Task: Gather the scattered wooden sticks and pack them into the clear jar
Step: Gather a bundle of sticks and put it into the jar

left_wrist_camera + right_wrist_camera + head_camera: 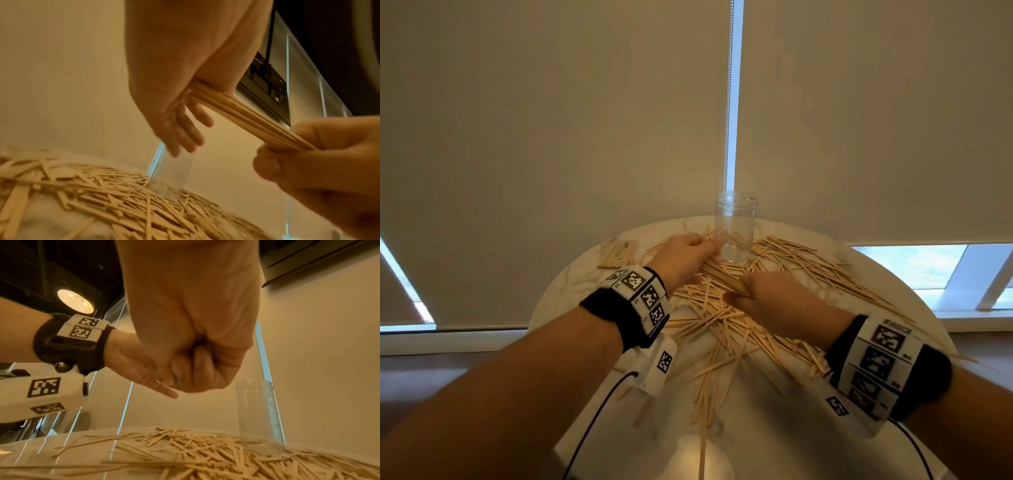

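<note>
The jar (735,228) stands upright at the far side of the table (571,284), and it looks empty. Sticks (722,329) lie strewn all round its foot and thick on the near side of it. The left hand (686,255) reaches to the jar's left flank, fingers (185,129) fairly straight and right by the glass, while a bundle (246,113) of sticks is pinched against its palm by the thumb side. The right hand (767,294), just nearer than the jar, is fisted round the bundle's other end. So both hands are clamped on the one bundle, none of it packed yet.

These sticks look light, thin and stiff, smooth enough to slide on each other, so I reckon a bundle fans out unless squeezed near its middle with the ends squared. The jar looks light too and easy to tip; best steadied low on its wall. A packet (618,253) lies well left of the jar.
</note>
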Demonstrator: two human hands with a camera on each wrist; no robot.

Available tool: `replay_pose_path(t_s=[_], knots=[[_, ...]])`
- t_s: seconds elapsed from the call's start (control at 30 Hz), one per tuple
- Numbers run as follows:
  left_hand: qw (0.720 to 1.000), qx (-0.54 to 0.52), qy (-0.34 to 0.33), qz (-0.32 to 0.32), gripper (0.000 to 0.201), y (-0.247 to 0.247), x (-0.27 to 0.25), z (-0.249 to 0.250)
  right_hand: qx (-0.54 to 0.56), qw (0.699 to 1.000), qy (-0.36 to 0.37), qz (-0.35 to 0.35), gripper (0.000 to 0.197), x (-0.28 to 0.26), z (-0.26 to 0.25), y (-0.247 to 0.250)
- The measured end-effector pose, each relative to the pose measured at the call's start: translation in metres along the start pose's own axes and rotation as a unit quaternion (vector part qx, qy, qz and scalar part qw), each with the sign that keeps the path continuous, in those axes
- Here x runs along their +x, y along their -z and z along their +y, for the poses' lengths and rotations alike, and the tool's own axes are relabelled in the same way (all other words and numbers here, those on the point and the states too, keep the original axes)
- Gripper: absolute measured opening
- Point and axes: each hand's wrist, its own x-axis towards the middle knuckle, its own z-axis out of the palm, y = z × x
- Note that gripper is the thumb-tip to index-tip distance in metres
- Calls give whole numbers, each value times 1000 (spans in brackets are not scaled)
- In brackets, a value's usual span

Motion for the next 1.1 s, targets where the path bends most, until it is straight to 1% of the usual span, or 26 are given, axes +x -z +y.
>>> replay_pose_path(t_s=[0.03, 0.07, 0.1, 0.13, 0.17, 0.2, 0.27, 0.3, 0.37, 0.4, 0.43, 0.47, 0.57, 0.63, 0.73, 0.77, 0.83, 0.87, 0.9, 0.93, 0.97, 1.03, 1.07, 1.1], knots=[[1000, -3, 10, 20, 40, 2, 2, 0, 5, 1000, -10, -9, 34, 0, 0, 2], [999, -34, 32, 25, 43, 2, 3, 2, 1, 1000, -13, -14, 33, 1, 0, 4], [996, -76, 56, 9, 44, 0, 2, 5, -4, 1000, -11, -14, 32, 1, -1, 6], [990, -118, 71, -22, 45, -3, -1, 7, -8, 1000, -6, -5, 28, 2, -2, 7], [985, -143, 74, -54, 44, -8, -4, 9, -12, 1000, 0, 11, 24, 2, -3, 8], [984, -143, 73, -72, 43, -14, -7, 9, -17, 1000, 6, 25, 22, 2, -3, 9], [992, -78, 58, -74, 41, -21, -9, 6, -37, 999, -1, 34, 28, 4, -2, 11], [997, -11, 40, -68, 41, -22, -8, 3, -49, 998, -13, 27, 29, 5, 0, 11], [991, 125, -7, -51, 44, -20, -2, -6, -68, 997, -31, 4, 32, 7, 3, 13], [988, 148, -18, -44, 45, -20, 2, -11, -63, 997, -33, -1, 33, 7, 6, 15], [990, 133, -13, -39, 44, -20, 6, -14, -45, 999, -30, -2, 35, 7, 8, 18], [995, 96, 1, -32, 43, -20, 12, -17, -22, 999, -23, 10, 38, 6, 10, 21], [999, -22, 49, 4, 37, -21, 28, -19, 24, 996, 7, 90, 52, 10, 19, 35], [996, -70, 60, 6, 40, -24, 42, -18, 18, 991, 20, 131, 61, 19, 24, 39], [993, -102, 51, -2, 45, -32, 69, -5, -13, 984, 33, 176, 54, 40, 32, 50], [993, -109, 51, 6, 51, -32, 81, 0, -17, 983, 25, 181, 51, 48, 37, 57], [990, -124, 48, 46, 59, -28, 111, 9, -5, 982, 2, 188, 47, 69, 49, 75], [988, -132, 46, 71, 54, -28, 133, 12, 5, 979, -12, 202, 48, 88, 59, 85], [988, -117, 38, 94, 42, -27, 153, 15, 10, 975, -21, 221, 49, 105, 69, 96], [991, -73, 28, 107, 30, -24, 159, 17, 9, 972, -29, 235, 50, 112, 72, 105], [995, -5, 23, 101, 40, -23, 165, 17, 5, 969, -36, 246, 50, 120, 74, 112], [989, 136, 4, 63, 95, -29, 184, 16, -23, 964, -41, 262, 49, 144, 80, 123], [983, 173, -11, 51, 118, -30, 186, 17, -48, 964, -43, 259, 47, 156, 81, 125], [981, 188, -30, 35, 135, -35, 199, 15, -77, 963, -44, 256, 46, 176, 85, 124]])
